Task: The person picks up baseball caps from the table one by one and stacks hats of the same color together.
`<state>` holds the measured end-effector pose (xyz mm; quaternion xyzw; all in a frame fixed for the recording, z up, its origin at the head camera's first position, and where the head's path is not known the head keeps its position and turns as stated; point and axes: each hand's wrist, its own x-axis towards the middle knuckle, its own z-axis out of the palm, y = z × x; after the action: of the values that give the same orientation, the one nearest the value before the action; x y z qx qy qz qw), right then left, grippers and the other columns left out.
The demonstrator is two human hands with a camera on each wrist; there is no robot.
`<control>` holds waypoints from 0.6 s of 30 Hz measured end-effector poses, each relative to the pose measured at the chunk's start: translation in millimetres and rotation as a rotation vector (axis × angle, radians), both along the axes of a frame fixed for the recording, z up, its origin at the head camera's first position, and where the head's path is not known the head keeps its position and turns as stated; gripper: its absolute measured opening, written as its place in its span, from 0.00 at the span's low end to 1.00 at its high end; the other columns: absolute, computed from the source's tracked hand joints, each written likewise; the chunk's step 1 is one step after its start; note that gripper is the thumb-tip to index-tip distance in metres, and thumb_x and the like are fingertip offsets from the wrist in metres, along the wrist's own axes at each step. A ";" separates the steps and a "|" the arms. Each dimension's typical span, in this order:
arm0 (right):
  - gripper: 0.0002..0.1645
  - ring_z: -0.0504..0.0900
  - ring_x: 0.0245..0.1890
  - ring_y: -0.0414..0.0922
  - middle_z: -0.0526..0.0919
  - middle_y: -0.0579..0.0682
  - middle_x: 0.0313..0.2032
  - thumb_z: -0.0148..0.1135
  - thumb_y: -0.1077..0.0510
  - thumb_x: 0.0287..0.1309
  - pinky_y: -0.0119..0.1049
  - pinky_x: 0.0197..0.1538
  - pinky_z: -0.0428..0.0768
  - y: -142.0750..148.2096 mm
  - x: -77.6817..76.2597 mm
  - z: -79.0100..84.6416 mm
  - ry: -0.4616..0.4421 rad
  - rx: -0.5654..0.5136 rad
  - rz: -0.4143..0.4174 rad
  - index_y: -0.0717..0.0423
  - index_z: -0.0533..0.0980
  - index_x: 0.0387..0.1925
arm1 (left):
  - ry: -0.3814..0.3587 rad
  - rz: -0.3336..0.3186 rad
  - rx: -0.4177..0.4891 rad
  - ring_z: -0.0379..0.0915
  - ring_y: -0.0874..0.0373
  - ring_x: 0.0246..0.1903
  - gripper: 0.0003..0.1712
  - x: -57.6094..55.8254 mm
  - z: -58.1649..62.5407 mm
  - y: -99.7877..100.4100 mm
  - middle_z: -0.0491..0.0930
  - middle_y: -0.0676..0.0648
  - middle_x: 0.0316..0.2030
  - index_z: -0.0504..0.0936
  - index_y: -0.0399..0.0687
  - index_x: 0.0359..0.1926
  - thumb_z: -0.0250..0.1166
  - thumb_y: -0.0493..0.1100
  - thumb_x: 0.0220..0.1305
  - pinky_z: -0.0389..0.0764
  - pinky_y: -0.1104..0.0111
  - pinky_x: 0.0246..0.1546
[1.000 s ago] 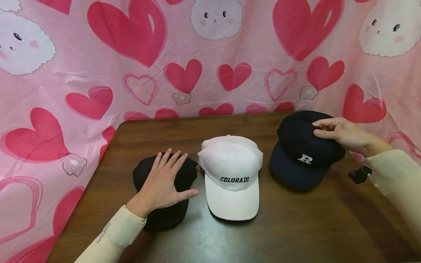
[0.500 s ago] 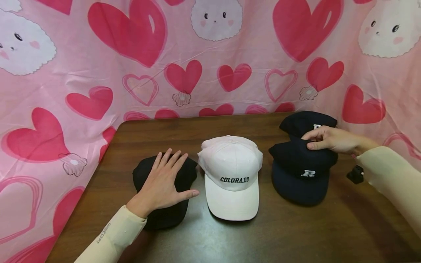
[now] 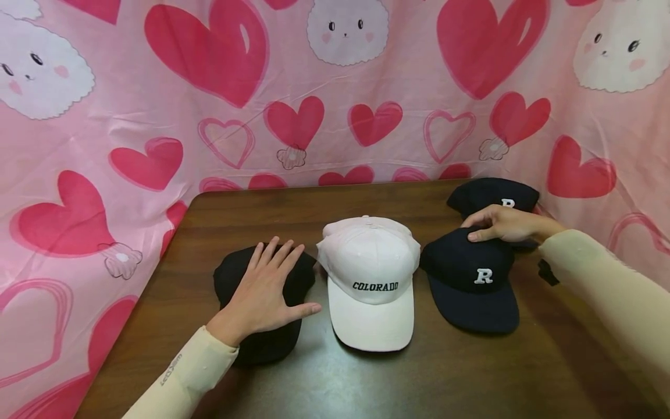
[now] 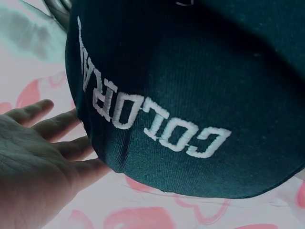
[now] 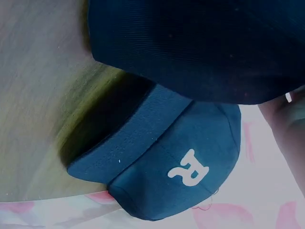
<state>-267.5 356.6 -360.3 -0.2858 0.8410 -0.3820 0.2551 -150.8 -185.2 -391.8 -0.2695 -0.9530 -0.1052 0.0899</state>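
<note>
My left hand (image 3: 262, 294) rests with fingers spread on a black baseball cap (image 3: 274, 346) at the left of the table. Pale COLORADO lettering shows on that cap (image 4: 190, 90) in the left wrist view. Between thumb and fingers, my right hand (image 3: 510, 224) pinches the crown of a navy baseball cap (image 3: 450, 259) with a white R, its brim toward me. Just left of it sits a white COLORADO cap (image 3: 374, 262); their sides nearly meet. Behind the held cap lies a second navy R cap (image 3: 484, 192), partly hidden in the head view but plainer (image 5: 143, 162) in the right wrist view.
The caps are on a brown wooden table (image 3: 356, 387). A pink cloth (image 3: 335, 81) printed with hearts hangs behind it and along the left and right sides. A small black item (image 3: 547, 272) shows under the right sleeve.
My right hand has drawn the front navy cap toward me and leftward, beside the white cap, uncovering the second navy cap behind. The left hand stays on the black cap.
</note>
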 end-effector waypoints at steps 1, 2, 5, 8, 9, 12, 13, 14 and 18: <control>0.14 0.84 0.41 0.44 0.88 0.55 0.43 0.62 0.62 0.70 0.35 0.44 0.84 -0.2 -0.6 -1.1 0.003 0.009 -0.002 0.60 0.82 0.54 | 0.003 0.000 0.000 0.42 0.39 0.79 0.67 0.2 -0.2 0.2 0.59 0.40 0.77 0.59 0.52 0.80 0.53 0.89 0.50 0.37 0.42 0.77; 0.14 0.84 0.41 0.44 0.88 0.55 0.43 0.63 0.62 0.70 0.34 0.44 0.84 -0.2 -1.2 -2.1 0.004 0.018 -0.002 0.59 0.83 0.53 | 0.006 -0.001 -0.001 0.42 0.39 0.79 0.67 0.5 -0.2 0.2 0.59 0.40 0.77 0.59 0.52 0.80 0.53 0.89 0.50 0.38 0.42 0.77; 0.13 0.84 0.41 0.43 0.88 0.55 0.43 0.63 0.63 0.69 0.33 0.45 0.83 1.0 -2.1 -4.6 0.016 0.025 0.009 0.59 0.83 0.53 | 0.019 -0.008 -0.001 0.42 0.39 0.79 0.67 0.6 0.3 1.4 0.60 0.40 0.77 0.59 0.51 0.80 0.53 0.89 0.50 0.39 0.42 0.77; 0.13 0.84 0.42 0.43 0.88 0.55 0.43 0.63 0.63 0.69 0.33 0.45 0.83 1.8 -2.4 -7.2 0.025 0.015 0.012 0.59 0.83 0.52 | 0.019 -0.007 -0.005 0.42 0.40 0.79 0.68 0.1 1.1 2.4 0.59 0.41 0.77 0.59 0.51 0.80 0.52 0.89 0.50 0.38 0.42 0.77; 0.13 0.84 0.42 0.43 0.88 0.55 0.43 0.63 0.63 0.69 0.33 0.45 0.83 1.6 -2.2 -8.1 0.029 0.012 0.007 0.59 0.83 0.52 | 0.016 -0.004 -0.008 0.41 0.40 0.79 0.68 0.0 1.4 2.7 0.59 0.42 0.77 0.58 0.51 0.80 0.52 0.90 0.50 0.38 0.42 0.77; 0.13 0.84 0.42 0.43 0.87 0.55 0.43 0.63 0.63 0.69 0.32 0.46 0.83 0.7 -1.5 -10.4 0.030 0.011 -0.014 0.59 0.83 0.52 | 0.006 -0.005 -0.013 0.41 0.40 0.79 0.68 -0.6 1.5 3.1 0.58 0.42 0.77 0.57 0.51 0.80 0.52 0.89 0.50 0.38 0.42 0.77; 0.13 0.83 0.43 0.43 0.87 0.55 0.43 0.64 0.62 0.69 0.32 0.46 0.83 0.5 -1.2 -11.2 0.029 0.012 -0.024 0.59 0.83 0.52 | 0.003 -0.005 -0.012 0.41 0.40 0.79 0.68 -0.7 1.4 3.1 0.58 0.42 0.77 0.57 0.51 0.80 0.52 0.89 0.50 0.38 0.41 0.77; 0.13 0.83 0.43 0.43 0.87 0.55 0.44 0.64 0.62 0.69 0.32 0.46 0.82 0.2 -0.8 -11.7 0.027 0.018 -0.035 0.59 0.83 0.52 | 0.001 -0.005 -0.014 0.41 0.40 0.79 0.68 -0.8 1.2 3.1 0.58 0.42 0.77 0.57 0.52 0.80 0.52 0.89 0.50 0.38 0.41 0.77; 0.14 0.83 0.43 0.44 0.87 0.54 0.44 0.65 0.60 0.68 0.32 0.47 0.82 -0.6 0.7 -11.6 0.025 0.055 -0.077 0.57 0.83 0.52 | 0.001 -0.009 -0.012 0.42 0.39 0.79 0.68 -1.1 0.0 3.6 0.58 0.42 0.77 0.57 0.51 0.80 0.52 0.89 0.50 0.39 0.41 0.77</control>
<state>-266.8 356.1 -371.9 -0.2511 0.8646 -0.3647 0.2374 -151.8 -181.5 -391.8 -0.2744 -0.9524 -0.0998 0.0881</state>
